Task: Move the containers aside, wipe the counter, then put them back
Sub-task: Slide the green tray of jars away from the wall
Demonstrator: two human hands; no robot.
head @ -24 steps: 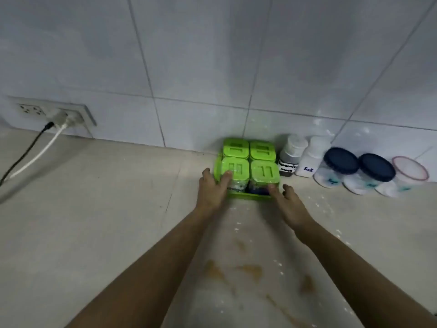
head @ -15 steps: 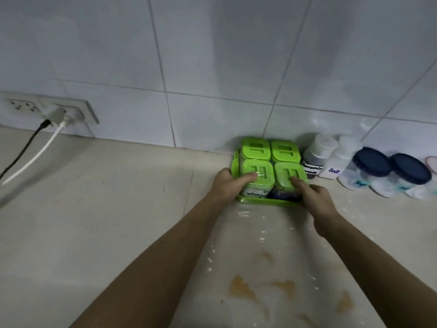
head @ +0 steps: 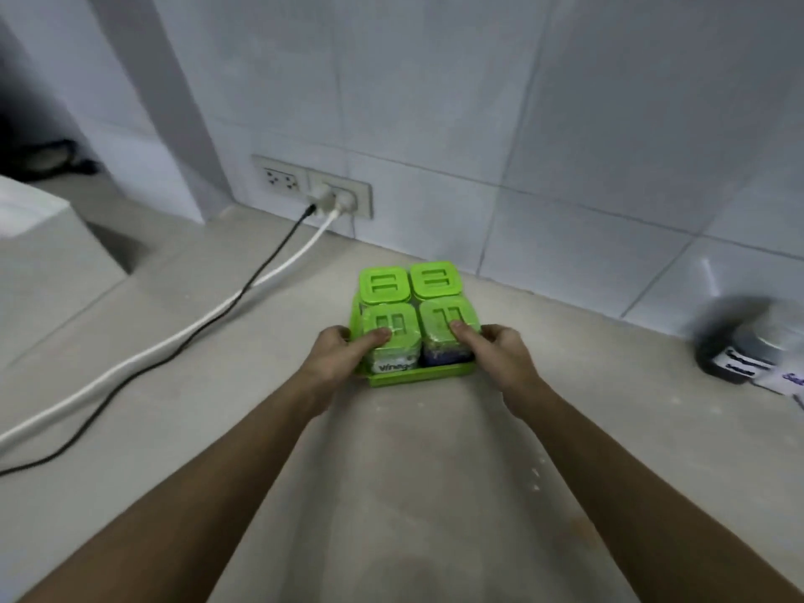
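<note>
Beige counter (head: 182, 420), dusty with white specks. Green tray (head: 413, 376) of four jars sits mid-counter near the wall. Left of tray: white cable (head: 143, 358) and black cable (head: 209, 330). Far right of tray: blurred dark labelled jar (head: 735, 346).

Both forearms were bare to the frame edge, sleeveless; left hand (head: 333, 356) and right hand (head: 500, 354) wore nothing.
</note>
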